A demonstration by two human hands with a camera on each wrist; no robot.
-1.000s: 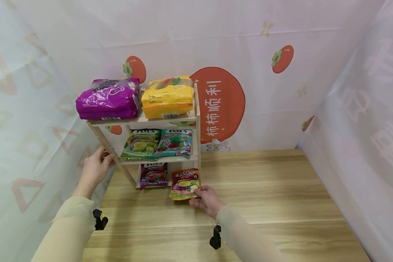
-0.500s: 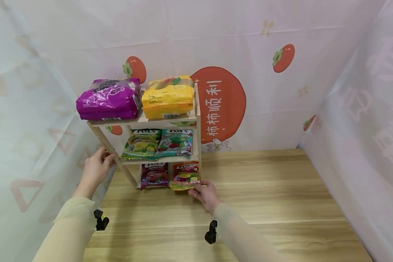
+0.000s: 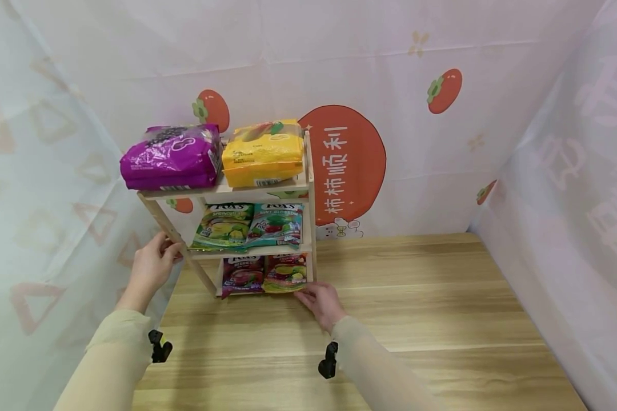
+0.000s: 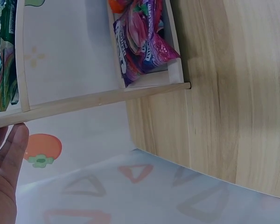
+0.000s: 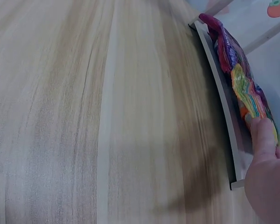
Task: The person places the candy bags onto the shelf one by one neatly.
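A small wooden three-tier shelf (image 3: 249, 252) stands against the back wall. My left hand (image 3: 151, 265) touches its left upright with the fingertips; in the left wrist view the fingers (image 4: 11, 154) lie fairly straight against the wood. On the bottom tier, at the right, leans a red-and-yellow candy bag (image 3: 285, 273) marked as fruits. My right hand (image 3: 325, 305) pinches its lower right corner, and the right wrist view shows a finger (image 5: 263, 135) against the bag's striped lower edge. Beside it on the left stands a dark purple berries candy bag (image 3: 243, 278).
Green (image 3: 223, 225) and teal (image 3: 276, 224) candy bags lean on the middle tier. Large purple (image 3: 172, 157) and yellow (image 3: 263, 154) packages lie on top. The shelf stands on a wood-grain table (image 3: 416, 308), with printed cloth walls (image 3: 406, 154) behind and at both sides.
My right hand has moved the fruits candy bag back and slightly left, from in front of the bottom tier onto it, next to the berries bag. My left hand has stayed at the upright.
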